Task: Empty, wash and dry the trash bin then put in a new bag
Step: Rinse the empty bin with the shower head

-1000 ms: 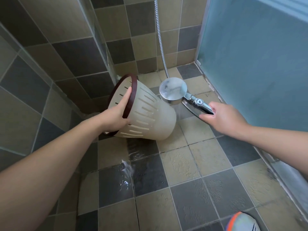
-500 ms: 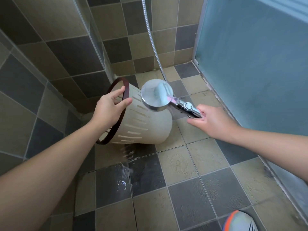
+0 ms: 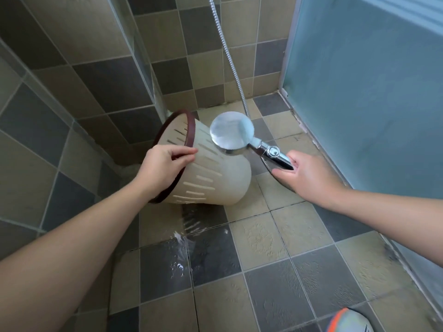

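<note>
Where the view is nearest, at the bottom right corner, a shoe [image 3: 348, 321] with an orange edge shows on the tiled floor [image 3: 275, 283]. Next out, water [image 3: 178, 238] runs and splashes over the dark tiles below the bin. Bin [image 3: 215, 178]: cream, slotted sides, dark red rim [image 3: 190, 129]; tipped on its side, mouth turned left toward the wall, base to the right, its lower side at or just above the floor, contact not clear. Left hand [image 3: 163, 166]: grips the rim, fingers curled over its edge and onto the slotted side. Right hand [image 3: 304, 173]: holds the chrome handle of the shower head [image 3: 231, 133], fingers wrapped beneath it. Head: round, its back toward the camera, just above and beside the bin's upper side. Hose [image 3: 230, 58]: metal, rising from behind the head up the tiled back wall [image 3: 203, 75]. Far right: frosted blue panel [image 3: 371, 92], standing along the floor's edge.
</note>
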